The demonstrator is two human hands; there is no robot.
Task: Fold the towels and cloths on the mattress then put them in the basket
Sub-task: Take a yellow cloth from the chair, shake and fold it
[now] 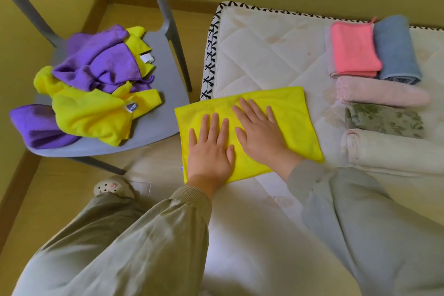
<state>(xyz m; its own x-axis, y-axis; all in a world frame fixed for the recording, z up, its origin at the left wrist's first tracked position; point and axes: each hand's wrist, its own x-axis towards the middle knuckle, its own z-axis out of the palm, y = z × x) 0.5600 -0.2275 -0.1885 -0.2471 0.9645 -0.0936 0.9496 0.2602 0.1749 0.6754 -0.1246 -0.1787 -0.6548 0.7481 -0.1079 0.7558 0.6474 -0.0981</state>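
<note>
One yellow cloth [288, 113], folded to a rectangle, lies flat on the near left corner of the mattress [259, 55]; its left edge reaches the mattress edge.

Two hands are on it, both palm down. The left hand [211, 151] is on the near left part with straight, slightly spread fingers [215, 125], pressing flat and gripping nothing. The right hand [260, 134] lies just beside it, a little further in, with its fingers spread the same way. The two hands are close, thumb sides nearly touching. Both sleeves are grey-green.

Right side of the mattress: five folded or rolled pieces, close together.
- One coral-pink cloth [353, 48], folded square, far row. A paler layer shows at its left edge; I cannot tell if it is a separate piece.
- One blue towel [396, 48], touching the pink one's right side.
- One pale pink towel [384, 92], rolled, just in front of those.
- One green floral cloth [386, 120], next nearer.
- One cream towel [396, 151], nearest.

Left of the mattress is one grey chair [165, 108]. Its seat holds a loose heap of purple cloths [103, 60] and yellow cloths [91, 113], at least two of each; the exact count is unclear. Two sewn labels are visible in the heap.

One pale slipper [113, 188] is on the wooden floor [60, 187].
</note>
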